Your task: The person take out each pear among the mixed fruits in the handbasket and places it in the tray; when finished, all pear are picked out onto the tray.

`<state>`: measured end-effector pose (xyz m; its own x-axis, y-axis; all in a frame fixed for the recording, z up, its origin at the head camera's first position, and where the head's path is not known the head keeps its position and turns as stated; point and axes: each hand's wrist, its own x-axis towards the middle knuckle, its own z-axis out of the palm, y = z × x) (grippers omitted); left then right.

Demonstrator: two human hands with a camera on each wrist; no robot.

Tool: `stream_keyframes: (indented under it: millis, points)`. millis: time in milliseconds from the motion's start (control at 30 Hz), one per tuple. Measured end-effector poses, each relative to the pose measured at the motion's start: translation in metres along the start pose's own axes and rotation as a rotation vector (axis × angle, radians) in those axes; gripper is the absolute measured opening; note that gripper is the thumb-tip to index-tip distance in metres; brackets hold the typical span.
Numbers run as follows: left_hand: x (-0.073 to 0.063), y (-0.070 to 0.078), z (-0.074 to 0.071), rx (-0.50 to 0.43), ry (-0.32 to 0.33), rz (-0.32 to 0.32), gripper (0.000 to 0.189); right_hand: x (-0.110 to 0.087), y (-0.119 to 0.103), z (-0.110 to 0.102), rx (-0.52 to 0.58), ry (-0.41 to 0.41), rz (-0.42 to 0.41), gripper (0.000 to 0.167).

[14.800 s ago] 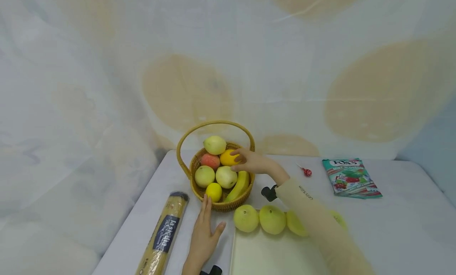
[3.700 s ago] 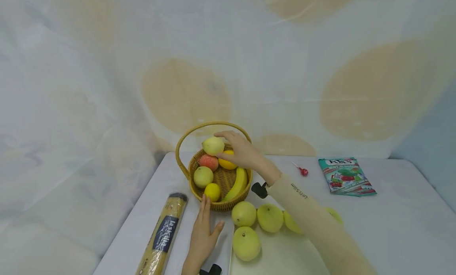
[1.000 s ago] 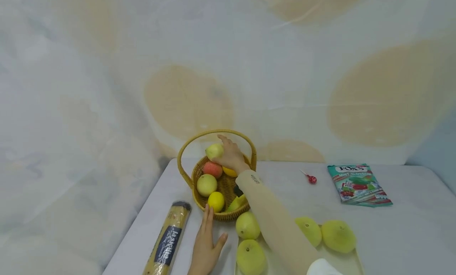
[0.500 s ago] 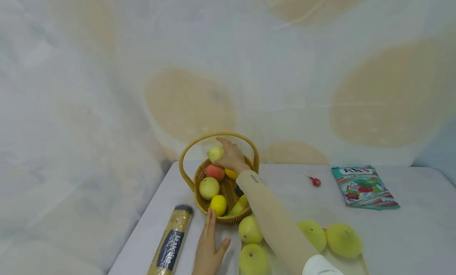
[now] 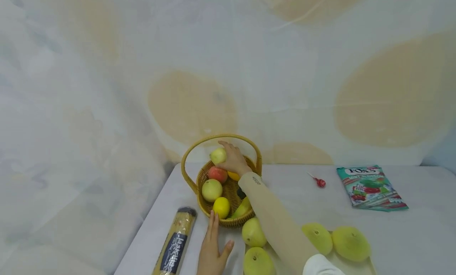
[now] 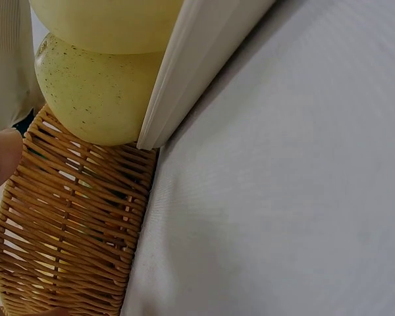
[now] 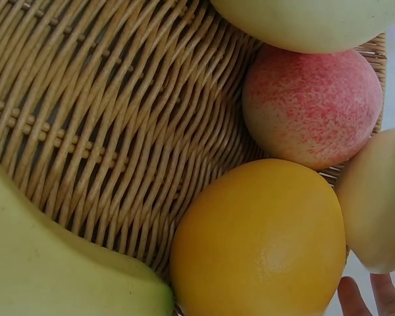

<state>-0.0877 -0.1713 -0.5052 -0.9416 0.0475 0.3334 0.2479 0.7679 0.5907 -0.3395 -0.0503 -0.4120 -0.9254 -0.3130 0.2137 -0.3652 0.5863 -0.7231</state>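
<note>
A wicker basket (image 5: 240, 223) holds several fruits. At its back, my right hand (image 5: 233, 161) holds a pale yellow fruit with a tapered end (image 5: 217, 155), thumb and fingers on either side; in the right wrist view two fingertips (image 7: 354, 297) show at the fruit's lower edge. Beside it lie a red peach (image 7: 313, 108) and an orange (image 7: 260, 240). A round yellow-green fruit (image 5: 211, 190), a lemon (image 5: 221, 207) and a banana (image 5: 243, 208) lie nearer the front. My left hand (image 5: 211, 251) touches the basket's front rim with straight fingers.
A pale tray (image 5: 365, 266) with several yellow-green fruits (image 5: 258, 262) stands right of my left hand, partly hidden by my right arm. Left lies a pasta pack (image 5: 175, 245). A red lollipop (image 5: 320, 183) and a green candy bag (image 5: 372, 188) lie at the back right.
A yellow-green fruit from the basket's middle has gone into the tray's near left. My right hand has moved to the tapered fruit at the back. Over the last second the hands barely move.
</note>
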Motion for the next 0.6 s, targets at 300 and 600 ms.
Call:
stream_keyframes:
  millis: [300,600]
  points:
    - [-0.002,-0.006,0.002,0.078,0.064,0.105,0.083,-0.002,-0.001,0.003,0.021,-0.015,0.006,0.082]
    - [-0.003,-0.008,-0.001,0.086,0.072,0.119,0.082,0.005,0.002,0.016,0.065,-0.001,-0.014,0.084]
